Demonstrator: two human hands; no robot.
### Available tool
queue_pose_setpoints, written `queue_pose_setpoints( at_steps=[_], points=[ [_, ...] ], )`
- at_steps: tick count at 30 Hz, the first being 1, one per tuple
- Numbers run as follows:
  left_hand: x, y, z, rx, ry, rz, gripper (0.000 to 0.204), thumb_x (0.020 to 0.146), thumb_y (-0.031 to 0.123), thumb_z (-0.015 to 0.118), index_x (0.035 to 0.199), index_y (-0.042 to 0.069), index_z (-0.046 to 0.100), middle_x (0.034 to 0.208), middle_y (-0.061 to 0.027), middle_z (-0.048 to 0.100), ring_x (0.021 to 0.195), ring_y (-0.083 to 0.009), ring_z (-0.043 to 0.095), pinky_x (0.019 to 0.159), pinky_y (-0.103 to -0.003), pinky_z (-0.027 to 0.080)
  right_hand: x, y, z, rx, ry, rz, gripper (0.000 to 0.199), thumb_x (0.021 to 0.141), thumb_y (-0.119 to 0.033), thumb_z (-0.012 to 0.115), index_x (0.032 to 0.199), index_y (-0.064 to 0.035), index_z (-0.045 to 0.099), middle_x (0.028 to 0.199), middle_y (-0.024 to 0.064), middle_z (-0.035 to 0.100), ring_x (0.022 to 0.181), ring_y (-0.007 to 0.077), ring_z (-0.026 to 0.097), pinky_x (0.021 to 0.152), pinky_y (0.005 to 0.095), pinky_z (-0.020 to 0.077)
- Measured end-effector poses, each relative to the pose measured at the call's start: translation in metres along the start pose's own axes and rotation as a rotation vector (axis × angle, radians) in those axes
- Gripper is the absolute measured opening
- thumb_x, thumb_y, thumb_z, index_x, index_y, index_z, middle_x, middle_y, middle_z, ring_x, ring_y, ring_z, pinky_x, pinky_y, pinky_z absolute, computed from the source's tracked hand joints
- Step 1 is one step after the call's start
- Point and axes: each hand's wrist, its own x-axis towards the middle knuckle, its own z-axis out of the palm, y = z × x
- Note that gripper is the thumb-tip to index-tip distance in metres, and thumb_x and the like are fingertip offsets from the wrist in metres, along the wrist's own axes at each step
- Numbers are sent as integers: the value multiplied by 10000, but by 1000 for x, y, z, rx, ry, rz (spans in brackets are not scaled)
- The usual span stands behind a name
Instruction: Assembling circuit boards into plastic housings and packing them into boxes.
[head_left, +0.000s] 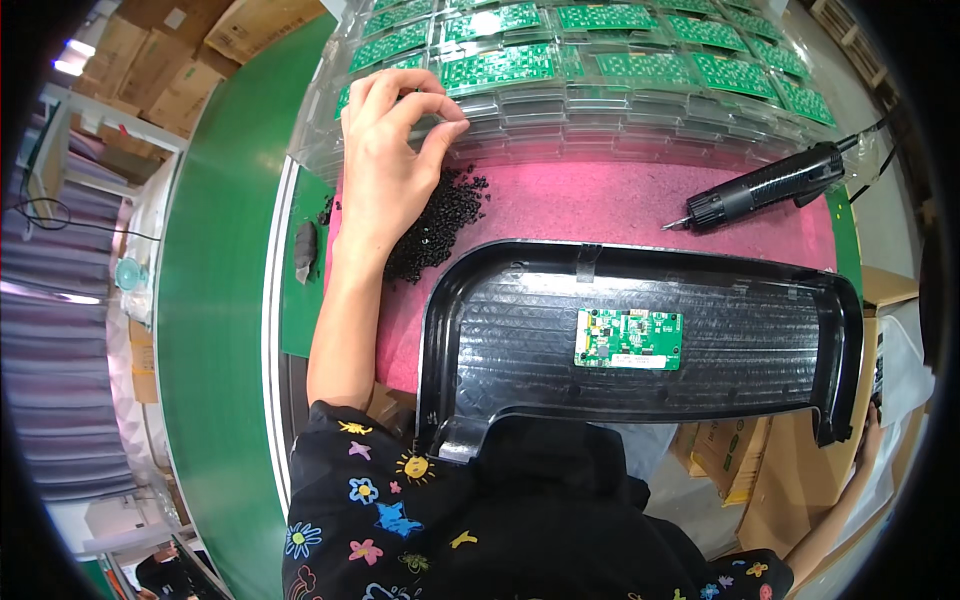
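Note:
My left hand point(395, 135) is raised over the front edge of the clear plastic trays point(560, 110), its fingers curled and thumb and index tips together. Anything in that pinch is too small to make out. Beneath its wrist lies a pile of small black screws point(440, 225) on the pink mat point(590, 200). Far to the right, my right hand point(872, 428) reaches down beside a cardboard box point(800, 400) and white plastic wrapping point(905, 365); its fingers are mostly hidden. Between the arms, a green circuit board point(628, 339) rests inside a black plastic housing point(640, 395).
A black electric screwdriver point(765, 187) lies at the mat's right, its bit pointing left. Rows of green circuit boards point(497, 67) fill the stacked trays at the back. A grey lump point(305, 250) sits left of the mat. Cardboard boxes point(175, 70) are piled at the far left.

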Motion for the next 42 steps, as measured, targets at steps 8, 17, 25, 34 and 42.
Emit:
queue_pose_setpoints(
  at_steps=[8,17,25,34,42],
  points=[
    [5,3,-3,-113,179,72,147,748,-23,739,820,38,626,899,-78,689,904,-258,629,812,-355,491,-6,-5,2,-47,1,3,495,985,-305,583,1383,-19,514,1322,93,579,1171,206,556,990,326,438],
    [4,-3,-4,-146,129,40,145,736,-26,753,829,38,663,850,-64,700,838,-235,634,758,-335,496,-8,-7,3,-77,2,-16,533,982,-321,581,1393,8,497,1345,130,570,1200,240,551,1035,344,415],
    [2,1,-4,-138,137,-32,130,764,-16,769,856,7,679,854,-60,696,840,-188,632,774,-306,499,-6,-7,-2,-1,-96,44,545,982,-363,572,1367,20,526,1346,142,576,1235,247,527,1055,352,392],
    [0,5,-2,-202,137,-175,126,859,85,728,896,-5,649,830,-95,656,814,-224,611,743,-334,493,6,10,-6,39,5,-5,498,1010,-275,550,1447,-57,453,1390,127,536,1251,228,518,1064,345,392],
    [-1,3,-1,-275,145,-252,164,906,115,694,891,-14,594,829,-98,616,835,-244,584,764,-340,474,10,7,-6,-60,-24,0,511,1002,-254,559,1460,-68,429,1382,126,531,1261,227,507,1068,343,386]
  ],
)
